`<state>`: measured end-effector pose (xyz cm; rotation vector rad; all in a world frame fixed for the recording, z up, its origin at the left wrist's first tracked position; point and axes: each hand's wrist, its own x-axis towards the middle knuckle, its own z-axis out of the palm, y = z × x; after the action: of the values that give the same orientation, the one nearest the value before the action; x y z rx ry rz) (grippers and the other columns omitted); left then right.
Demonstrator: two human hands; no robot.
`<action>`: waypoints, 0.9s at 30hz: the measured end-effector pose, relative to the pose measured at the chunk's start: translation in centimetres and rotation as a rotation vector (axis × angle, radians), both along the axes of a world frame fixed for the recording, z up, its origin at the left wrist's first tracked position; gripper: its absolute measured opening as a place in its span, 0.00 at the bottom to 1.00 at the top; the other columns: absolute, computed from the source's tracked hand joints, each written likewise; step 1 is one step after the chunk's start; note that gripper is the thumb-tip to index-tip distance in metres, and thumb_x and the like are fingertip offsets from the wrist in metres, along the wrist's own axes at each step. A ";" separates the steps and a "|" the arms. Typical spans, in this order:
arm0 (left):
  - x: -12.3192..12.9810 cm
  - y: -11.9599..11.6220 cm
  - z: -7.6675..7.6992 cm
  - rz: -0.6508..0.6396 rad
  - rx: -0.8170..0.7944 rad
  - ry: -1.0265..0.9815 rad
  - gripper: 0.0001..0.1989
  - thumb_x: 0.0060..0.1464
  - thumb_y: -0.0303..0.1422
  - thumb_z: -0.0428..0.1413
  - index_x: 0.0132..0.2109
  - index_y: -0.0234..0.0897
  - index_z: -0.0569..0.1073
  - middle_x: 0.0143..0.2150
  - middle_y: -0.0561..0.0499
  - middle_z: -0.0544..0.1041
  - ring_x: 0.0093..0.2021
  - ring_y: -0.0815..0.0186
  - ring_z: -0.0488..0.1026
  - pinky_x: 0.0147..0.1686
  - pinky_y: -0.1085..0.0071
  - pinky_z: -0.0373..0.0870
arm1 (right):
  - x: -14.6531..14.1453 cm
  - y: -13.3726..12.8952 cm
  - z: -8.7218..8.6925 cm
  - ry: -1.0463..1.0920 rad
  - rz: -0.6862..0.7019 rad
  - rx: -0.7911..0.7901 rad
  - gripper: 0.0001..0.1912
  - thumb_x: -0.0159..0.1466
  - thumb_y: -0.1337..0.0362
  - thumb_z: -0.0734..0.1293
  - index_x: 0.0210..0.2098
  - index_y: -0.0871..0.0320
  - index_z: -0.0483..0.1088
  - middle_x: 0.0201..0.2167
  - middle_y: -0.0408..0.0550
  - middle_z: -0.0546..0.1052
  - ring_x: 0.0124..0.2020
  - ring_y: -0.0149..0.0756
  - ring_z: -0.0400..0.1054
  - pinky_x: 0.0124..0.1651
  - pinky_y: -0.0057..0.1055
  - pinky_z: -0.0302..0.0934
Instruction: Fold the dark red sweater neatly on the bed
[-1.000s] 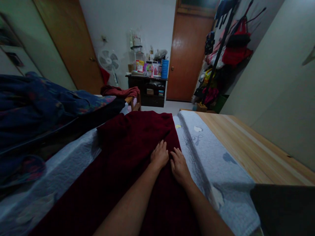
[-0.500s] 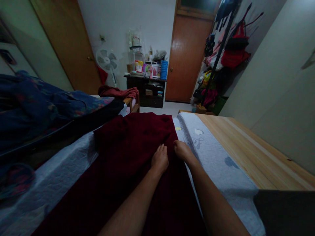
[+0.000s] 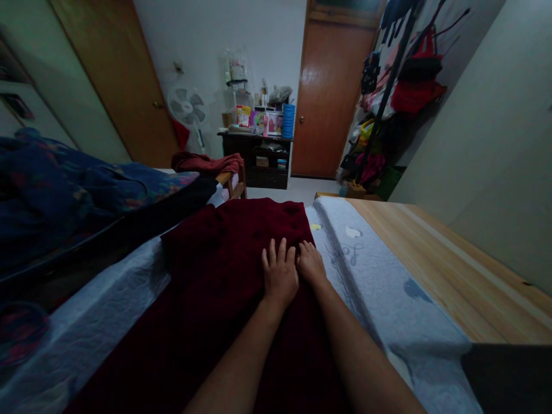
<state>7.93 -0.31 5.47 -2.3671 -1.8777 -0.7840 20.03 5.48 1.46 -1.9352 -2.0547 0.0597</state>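
A dark red cloth garment [image 3: 224, 276] lies spread over the bed, its far edge near the bed's end. My left hand [image 3: 280, 273] rests on the cloth right of its middle, palm down with the fingers spread. Close beside it, my right hand [image 3: 310, 263] is at the garment's right edge, its fingers curled down on the cloth and closed on it. Beneath the garment is a light grey-blue mattress cover [image 3: 366, 276] with printed letters and shapes.
Blue floral cloth [image 3: 86, 178] is heaped on the left. A wooden board [image 3: 452, 259] runs along the right side. Beyond the bed stand a white fan [image 3: 187, 106], a dark cabinet [image 3: 254, 178] and a wooden door [image 3: 330, 98]. Bags [image 3: 416, 95] hang at the right.
My left hand has opened, its fingers now spread flat on the cloth. My right hand has moved slightly left and forward, nearer to the left one. The view has shifted a little.
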 end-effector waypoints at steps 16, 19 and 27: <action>0.6 0.7 -3.0 0.044 -0.202 0.123 0.29 0.57 0.41 0.50 0.64 0.38 0.63 0.72 0.44 0.47 0.69 0.38 0.41 0.61 0.36 0.44 | 0.2 8.2 2.4 0.149 -0.056 0.046 0.27 0.69 0.62 0.49 0.64 0.70 0.53 0.62 0.62 0.63 0.63 0.41 0.56 0.62 0.36 0.51; 0.6 0.7 -3.1 0.043 -0.200 0.114 0.29 0.56 0.41 0.51 0.64 0.39 0.63 0.72 0.45 0.47 0.69 0.38 0.40 0.62 0.36 0.42 | -0.4 10.6 2.3 0.150 -0.045 0.046 0.29 0.69 0.60 0.50 0.65 0.72 0.50 0.65 0.62 0.59 0.66 0.39 0.52 0.64 0.34 0.47; 0.5 0.8 -3.4 0.030 -0.192 0.107 0.29 0.57 0.41 0.50 0.64 0.38 0.62 0.72 0.44 0.47 0.69 0.37 0.39 0.62 0.35 0.40 | -0.6 12.4 1.0 0.102 -0.016 -0.048 0.27 0.68 0.53 0.55 0.58 0.65 0.64 0.62 0.60 0.64 0.63 0.44 0.56 0.62 0.37 0.49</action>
<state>8.45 0.48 2.04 -2.4257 -2.0224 -0.4831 19.44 17.85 2.50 -1.9348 -1.9885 0.2022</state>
